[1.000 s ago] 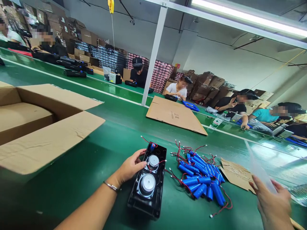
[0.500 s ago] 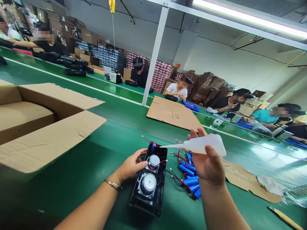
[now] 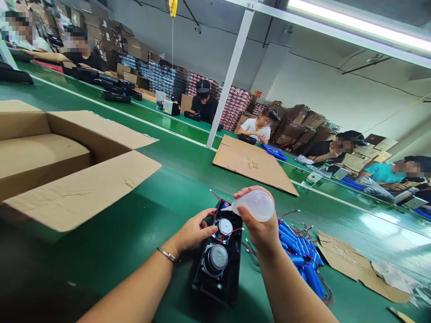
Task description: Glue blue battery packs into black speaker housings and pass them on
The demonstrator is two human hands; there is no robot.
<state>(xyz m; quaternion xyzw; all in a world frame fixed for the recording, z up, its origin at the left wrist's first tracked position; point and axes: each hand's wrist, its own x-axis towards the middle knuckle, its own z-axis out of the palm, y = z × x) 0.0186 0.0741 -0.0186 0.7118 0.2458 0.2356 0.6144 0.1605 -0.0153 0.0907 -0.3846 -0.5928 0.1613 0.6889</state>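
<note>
Speaker housing [image 3: 218,260], black and open-backed, lies flat on the green table [image 3: 134,233] with two round drivers facing up and thin red wires running across its far end. It looks like rigid plastic, light enough to slide under a nudge, so the left hand [image 3: 195,231] rests against its left wall, fingers curled over the rim beside the far driver and partly closed on the edge. The walls are the safe place to hold it; the driver cones and fine wires look delicate.

Above the housing's far end, the right hand [image 3: 259,226] is closed around a soft, translucent squeeze bottle [image 3: 254,205], its tapered nozzle pointing left and down toward the far end of the housing. I judge the bottle yields to pressure, so a gentle grip around its belly suits it.

Just right of the housing lies a heap of blue battery cells [image 3: 303,255] with red leads, close enough to snag. Beyond those, a torn cardboard scrap [image 3: 350,264]. Left of the housing the table is bare up to an open cardboard box [image 3: 81,188]; behind it lies a flat cardboard sheet [image 3: 252,163].
</note>
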